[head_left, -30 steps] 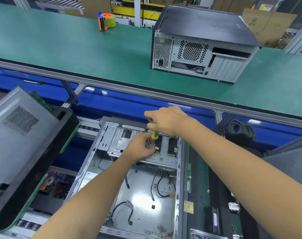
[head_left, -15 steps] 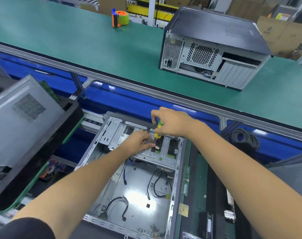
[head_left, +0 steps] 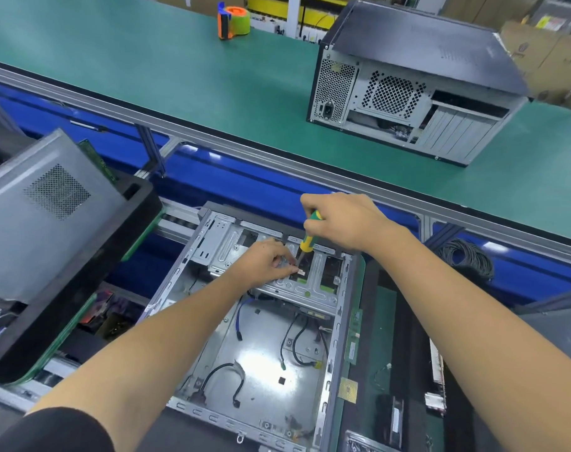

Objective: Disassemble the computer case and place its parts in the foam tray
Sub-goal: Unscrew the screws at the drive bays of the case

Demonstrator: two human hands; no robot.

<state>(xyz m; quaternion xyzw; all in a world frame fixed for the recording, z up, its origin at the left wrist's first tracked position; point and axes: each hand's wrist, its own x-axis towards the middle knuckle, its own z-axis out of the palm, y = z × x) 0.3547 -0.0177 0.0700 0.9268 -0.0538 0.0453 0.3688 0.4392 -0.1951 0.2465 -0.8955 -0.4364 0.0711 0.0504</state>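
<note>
below green counter point(head_left: 147, 70), open computer case point(head_left: 193, 327): right hand point(head_left: 339, 220) fingers wrapped on screwdriver point(head_left: 307, 243), left hand point(head_left: 264, 262) fingers pinching at tip; best kept upright, pressed squarely.

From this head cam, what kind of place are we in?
Most likely an electronics teardown or assembly line: a long green conveyor belt carries a closed computer case, an opened case sits at the station, and cardboard boxes stand behind.

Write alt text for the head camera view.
The right hand holds a green-and-yellow screwdriver upright on the drive bracket of an open computer case, the left hand pinching beside its tip.
</note>
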